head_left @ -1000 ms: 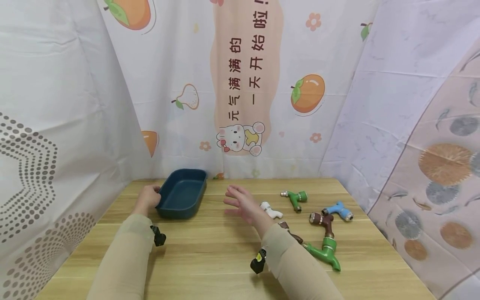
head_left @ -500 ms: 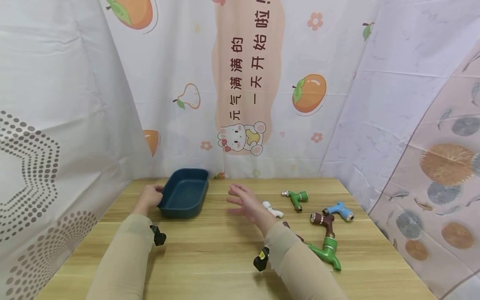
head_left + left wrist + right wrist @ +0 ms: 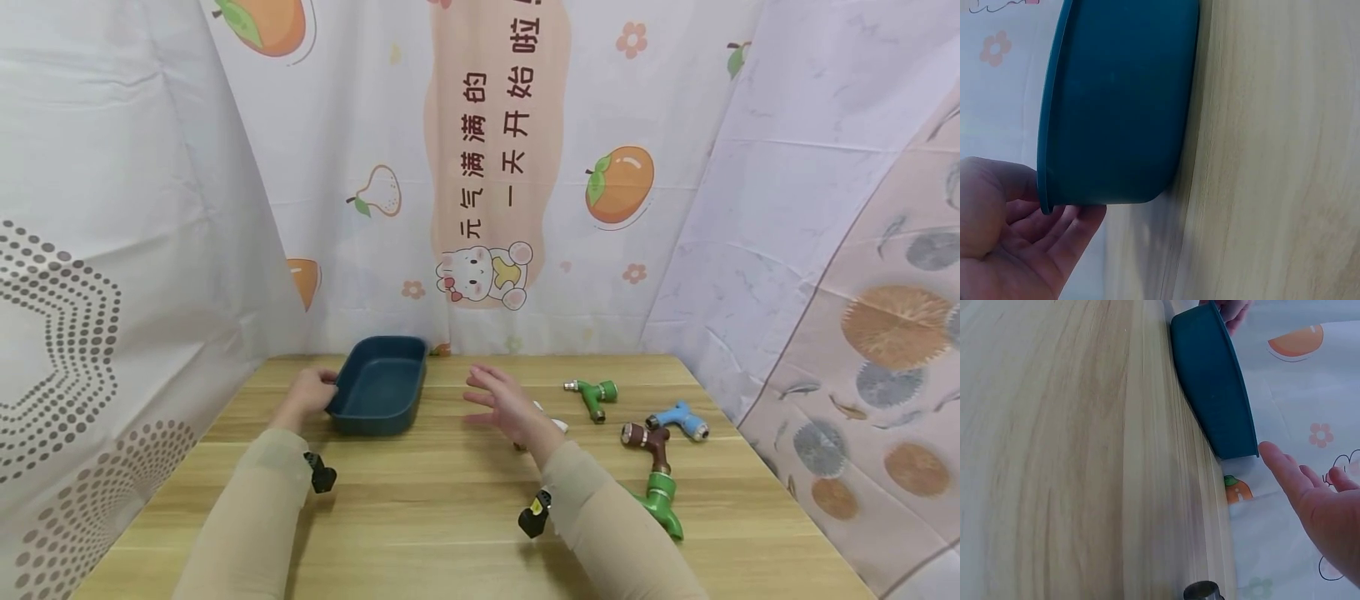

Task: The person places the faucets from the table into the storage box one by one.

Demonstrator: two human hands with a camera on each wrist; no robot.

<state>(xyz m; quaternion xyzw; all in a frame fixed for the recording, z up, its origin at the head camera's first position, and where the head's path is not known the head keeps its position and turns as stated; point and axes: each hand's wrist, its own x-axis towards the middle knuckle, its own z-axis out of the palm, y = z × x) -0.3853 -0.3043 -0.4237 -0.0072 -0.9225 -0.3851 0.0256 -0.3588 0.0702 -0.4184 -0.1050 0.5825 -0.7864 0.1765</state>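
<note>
A dark teal plastic bin (image 3: 372, 425) stands upright at the back left of the table. My left hand (image 3: 306, 392) grips its left end. In the left wrist view the thumb reaches over the rim while the fingers lie against the outer end wall (image 3: 1116, 106); the thumb tip is hidden. Off the bin's right side hovers my right hand (image 3: 510, 408), fingers spread and holding nothing. In the right wrist view its fingertips appear near the bin's far corner, and contact cannot be told. A white tap (image 3: 558, 425) is mostly covered by this hand.
Right of my right arm lie a small green tap (image 3: 596, 396), a blue tap (image 3: 678, 419), a brown tap (image 3: 651, 442) and a larger green tap (image 3: 662, 500), partly hidden. A printed curtain (image 3: 360, 275) hangs behind the wooden table (image 3: 420, 517).
The bin has slid a little to the right with my left hand. My right hand has also shifted right, covering more of the white tap; its forearm now hides another brown tap.
</note>
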